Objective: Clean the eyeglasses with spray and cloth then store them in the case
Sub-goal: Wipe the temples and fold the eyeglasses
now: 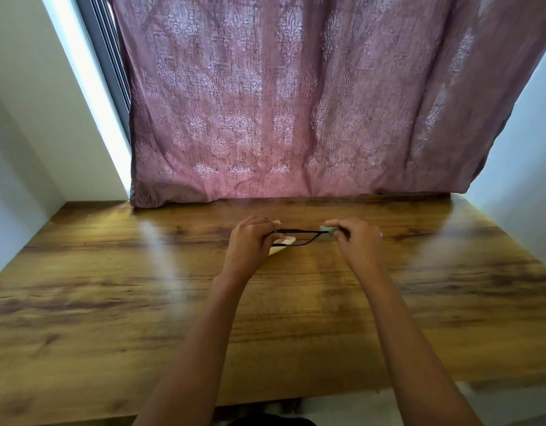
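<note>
Black-framed eyeglasses (299,233) hang between both hands above the wooden table (111,302). My left hand (248,244) grips the left end of the frame. My right hand (357,241) pinches a small pale grey cloth (328,232) around the frame's right end. A light pink object (284,240) shows beside and under my left hand; the blur hides what it is. No spray bottle is in view.
A pink patterned curtain (296,103) hangs down to the table's far edge. White walls close in on both sides. The table's near edge (296,398) runs just below my forearms. The picture is blurred by motion.
</note>
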Demonstrator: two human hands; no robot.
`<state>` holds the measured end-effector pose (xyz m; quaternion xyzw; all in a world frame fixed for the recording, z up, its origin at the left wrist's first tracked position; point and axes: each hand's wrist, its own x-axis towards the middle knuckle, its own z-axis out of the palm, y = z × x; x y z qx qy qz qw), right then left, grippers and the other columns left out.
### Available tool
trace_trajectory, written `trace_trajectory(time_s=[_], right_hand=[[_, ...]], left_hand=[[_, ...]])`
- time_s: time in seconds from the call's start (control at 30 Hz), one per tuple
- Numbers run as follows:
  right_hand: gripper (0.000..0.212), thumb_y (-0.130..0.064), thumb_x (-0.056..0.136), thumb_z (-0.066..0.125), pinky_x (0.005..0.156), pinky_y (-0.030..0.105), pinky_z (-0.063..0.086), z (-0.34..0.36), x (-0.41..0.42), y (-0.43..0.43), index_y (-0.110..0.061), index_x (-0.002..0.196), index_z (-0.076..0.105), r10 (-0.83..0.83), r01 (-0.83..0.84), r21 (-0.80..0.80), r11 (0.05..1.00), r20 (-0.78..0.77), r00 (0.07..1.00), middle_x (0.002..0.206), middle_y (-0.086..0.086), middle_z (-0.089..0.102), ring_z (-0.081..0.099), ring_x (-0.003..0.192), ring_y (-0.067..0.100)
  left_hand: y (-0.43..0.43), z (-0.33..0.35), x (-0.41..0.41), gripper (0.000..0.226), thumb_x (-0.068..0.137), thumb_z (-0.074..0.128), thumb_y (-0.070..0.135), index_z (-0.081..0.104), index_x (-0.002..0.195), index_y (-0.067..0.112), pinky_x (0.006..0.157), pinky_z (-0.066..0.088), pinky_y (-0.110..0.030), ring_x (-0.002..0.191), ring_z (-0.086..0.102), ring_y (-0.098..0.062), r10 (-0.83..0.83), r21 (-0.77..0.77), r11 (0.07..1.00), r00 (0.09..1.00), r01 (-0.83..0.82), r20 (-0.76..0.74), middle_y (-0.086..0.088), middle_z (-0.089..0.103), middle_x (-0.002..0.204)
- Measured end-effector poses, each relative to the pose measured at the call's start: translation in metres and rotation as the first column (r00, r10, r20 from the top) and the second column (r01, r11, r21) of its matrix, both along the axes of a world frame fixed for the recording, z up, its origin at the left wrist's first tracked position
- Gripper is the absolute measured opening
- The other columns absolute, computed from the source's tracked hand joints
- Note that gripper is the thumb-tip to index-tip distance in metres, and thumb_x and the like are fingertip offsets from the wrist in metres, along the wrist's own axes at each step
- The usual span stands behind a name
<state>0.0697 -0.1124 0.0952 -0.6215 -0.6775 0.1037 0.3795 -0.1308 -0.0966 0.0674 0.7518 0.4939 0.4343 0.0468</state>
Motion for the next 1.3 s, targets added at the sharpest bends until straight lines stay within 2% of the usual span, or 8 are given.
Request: trace_trajectory(time_s=[0.17,0.37,0.47,0.53,0.8,0.93,1.1,1.3], right_hand=[[0.032,-0.003,0.089,0.052,0.083,0.016,0.043,-0.006,-0.05,-0.021,-0.008,0.119,0.06,0.126,-0.124,0.034,0.992,-0.065,0.99,0.112,0.007,0.067,0.062,0.1,0.015],[0.03,-0.003,0.084,0.058,0.073,0.002,0.038,-0.002,-0.029,-0.009,-0.016,0.109,0.067,0.114,-0.116,-0.046,0.992,-0.047,0.992,0.101,-0.011,0.063,0.055,0.093,0.001],[0.028,0.001,0.081,0.058,0.082,0.026,0.05,-0.002,-0.005,0.005,-0.017,0.096,0.072,-0.009,0.008,-0.055,0.998,-0.02,1.0,0.099,-0.001,0.071,0.064,0.091,0.014],[0.029,0.001,0.08,0.056,0.082,0.03,0.051,-0.001,-0.005,0.004,-0.016,0.095,0.073,-0.073,0.073,-0.043,0.996,0.009,0.997,0.098,0.002,0.072,0.065,0.091,0.017],[0.032,-0.002,0.087,0.054,0.086,0.019,0.044,-0.005,-0.062,-0.018,-0.008,0.117,0.062,0.123,-0.123,0.054,0.991,0.004,0.992,0.112,0.007,0.067,0.062,0.102,0.017],[0.032,-0.001,0.084,0.056,0.072,-0.006,0.031,-0.009,-0.032,-0.009,-0.016,0.11,0.067,0.086,-0.086,-0.033,0.996,-0.002,0.996,0.105,-0.008,0.065,0.055,0.094,0.002],[0.031,0.009,0.078,0.057,0.077,-0.005,0.033,-0.012,0.004,0.001,-0.011,0.098,0.071,-0.016,0.015,-0.014,1.0,-0.052,0.999,0.1,0.004,0.07,0.064,0.096,0.018],[0.03,-0.006,0.088,0.057,0.085,0.013,0.038,-0.01,-0.051,-0.021,-0.008,0.117,0.061,0.07,-0.07,0.074,0.995,0.001,0.998,0.113,0.005,0.066,0.06,0.101,0.013]], left_hand=[[0.0,0.004,0.008,0.014,0.074,0.065,0.017,0.075,0.083,0.014,0.063,0.035,-0.02,0.068,0.06,-0.021,0.031,0.043,0.999,0.997,-0.028,-0.075,-0.001,0.07,0.072],[-0.002,0.0,0.003,0.017,0.075,0.063,0.024,0.075,0.087,0.02,0.066,0.027,-0.019,0.07,0.059,-0.019,0.099,0.086,0.992,0.986,-0.088,-0.135,0.004,0.071,0.076],[0.0,0.0,-0.003,0.016,0.078,0.065,0.021,0.074,0.091,0.02,0.069,0.029,-0.022,0.074,0.059,-0.017,0.083,0.074,0.995,0.987,-0.073,-0.139,0.004,0.072,0.081],[0.001,-0.001,-0.004,0.015,0.078,0.065,0.021,0.074,0.09,0.019,0.069,0.029,-0.022,0.074,0.058,-0.015,0.075,0.077,0.995,0.987,-0.064,-0.143,0.005,0.071,0.081],[-0.001,-0.003,0.008,0.025,0.078,0.053,0.033,0.074,0.083,0.02,0.066,0.027,-0.021,0.073,0.053,-0.012,0.04,0.068,0.997,0.994,-0.033,-0.105,0.003,0.071,0.075],[0.0,-0.002,0.006,0.019,0.077,0.06,0.026,0.075,0.087,0.018,0.067,0.033,-0.024,0.072,0.062,-0.021,0.037,0.043,0.999,0.991,-0.031,-0.129,0.002,0.071,0.079],[0.0,0.0,-0.001,0.036,0.079,0.047,0.036,0.074,0.089,0.015,0.069,0.034,-0.025,0.076,0.064,-0.02,0.034,0.08,0.996,0.991,-0.024,-0.129,0.001,0.072,0.082],[0.003,-0.001,0.006,0.024,0.079,0.054,0.03,0.074,0.086,0.019,0.067,0.027,-0.02,0.073,0.058,-0.013,0.035,0.106,0.994,0.991,-0.021,-0.133,0.003,0.071,0.077]])
